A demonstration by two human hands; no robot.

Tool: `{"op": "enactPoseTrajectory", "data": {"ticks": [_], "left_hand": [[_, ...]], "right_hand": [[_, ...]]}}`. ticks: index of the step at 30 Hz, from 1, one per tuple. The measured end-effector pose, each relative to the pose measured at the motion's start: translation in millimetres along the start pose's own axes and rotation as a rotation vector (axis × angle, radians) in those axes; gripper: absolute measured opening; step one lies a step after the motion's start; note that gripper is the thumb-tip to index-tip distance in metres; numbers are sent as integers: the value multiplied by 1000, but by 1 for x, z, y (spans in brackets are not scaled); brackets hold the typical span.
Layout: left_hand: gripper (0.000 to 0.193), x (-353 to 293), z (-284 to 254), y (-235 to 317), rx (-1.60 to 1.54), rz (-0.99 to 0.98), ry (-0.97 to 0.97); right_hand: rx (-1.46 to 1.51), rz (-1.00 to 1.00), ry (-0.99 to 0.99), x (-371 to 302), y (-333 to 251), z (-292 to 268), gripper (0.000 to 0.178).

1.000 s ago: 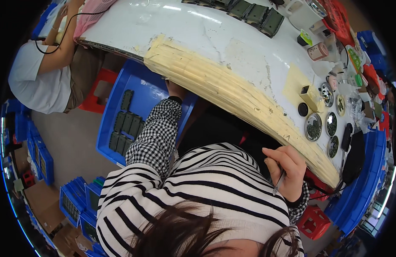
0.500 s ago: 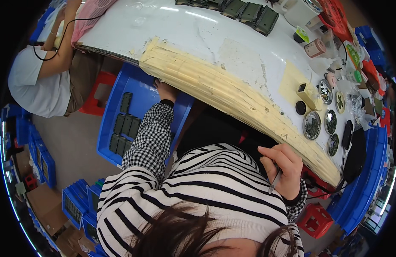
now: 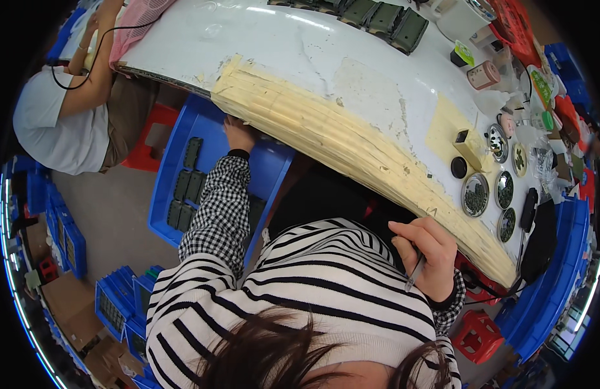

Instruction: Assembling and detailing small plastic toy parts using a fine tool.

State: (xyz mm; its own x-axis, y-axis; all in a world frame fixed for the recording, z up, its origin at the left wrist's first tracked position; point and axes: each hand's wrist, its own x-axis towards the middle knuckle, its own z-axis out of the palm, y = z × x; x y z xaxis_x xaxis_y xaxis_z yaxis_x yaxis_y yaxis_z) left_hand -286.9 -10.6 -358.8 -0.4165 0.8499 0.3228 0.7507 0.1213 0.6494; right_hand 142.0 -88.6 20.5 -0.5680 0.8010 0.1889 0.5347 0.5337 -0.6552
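Observation:
My left hand (image 3: pixel 238 135) reaches into a blue plastic bin (image 3: pixel 212 111) below the table's edge. Its partly visible fingers look stretched out, and nothing shows in them; the edge hides some of the tips. Several dark green blocky parts (image 3: pixel 195 187) lie in that bin, left of my sleeve. Another green part (image 3: pixel 256 211) shows to the right of my forearm. In front of my chest, my right hand (image 3: pixel 431 253) is closed around a thin metal tool (image 3: pixel 414 273), which looks like tweezers. The tool's tip points down toward my striped top.
Yellow tape covers the white table's front edge (image 3: pixel 326 120). More green parts (image 3: pixel 381 23) line its far side. At the right stand small round dishes of tiny pieces (image 3: pixel 475 194), a black round cap (image 3: pixel 458 167) and jars. A person (image 3: pixel 63 126) sits at the left.
My left hand has shifted left inside the bin, with the forearm swinging left and uncovering a green part on its right. My right hand keeps the tool in nearly the same place.

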Motion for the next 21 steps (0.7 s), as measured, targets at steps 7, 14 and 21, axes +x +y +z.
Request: {"op": "enactPoseTrajectory", "data": {"ticks": [7,14,21], "left_hand": [[45,4,8,-1,348,73,-17],[62,-4,9,-22,464,129,-37],[65,7,-25,-11,562,-211,-225]], "right_hand": [[-16,49,8,0,3,2,25],[31,18,-29,13,-1,4,25],[21,13,-30,13,1,5,25]]}}
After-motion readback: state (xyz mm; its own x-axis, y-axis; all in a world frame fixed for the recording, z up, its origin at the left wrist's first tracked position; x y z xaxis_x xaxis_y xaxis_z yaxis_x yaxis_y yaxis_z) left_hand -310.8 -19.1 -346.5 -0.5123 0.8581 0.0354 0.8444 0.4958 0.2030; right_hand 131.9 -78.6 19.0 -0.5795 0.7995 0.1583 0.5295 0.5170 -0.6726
